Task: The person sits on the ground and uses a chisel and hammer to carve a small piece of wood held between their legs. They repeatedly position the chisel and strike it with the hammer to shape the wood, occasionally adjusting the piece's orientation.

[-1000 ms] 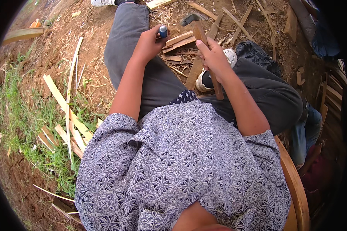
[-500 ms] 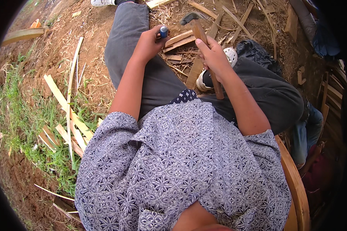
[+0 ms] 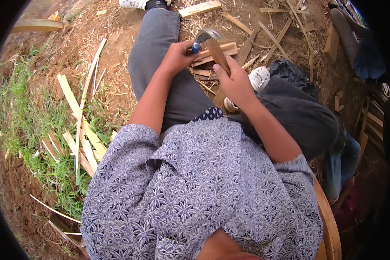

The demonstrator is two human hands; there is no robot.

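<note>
My left hand (image 3: 177,58) is closed around a blue-handled tool (image 3: 196,47), whose pale round end faces up; its working end is hidden. In my right hand (image 3: 236,84) I grip the wooden handle of a hammer (image 3: 217,54), thumb laid along the wood. The hammer's curved grey metal head (image 3: 206,34) is close beside the blue handle; whether they touch I cannot tell. Below and beyond the hands lie short pieces of wood (image 3: 223,50) on the ground, between my outstretched left leg (image 3: 154,56) and my folded right leg (image 3: 299,108).
Wood strips and shavings (image 3: 275,37) litter the brown soil ahead. Pale strips (image 3: 80,117) lie on grass at left. A black plastic sheet (image 3: 290,73) sits beyond my right knee. At the right are another person's jean-clad leg (image 3: 344,160) and stacked wood (image 3: 372,123).
The hammer has swung left and tilted, its head now beside the blue-handled tool. My left hand has shifted slightly right and nearer, and the two hands are closer together.
</note>
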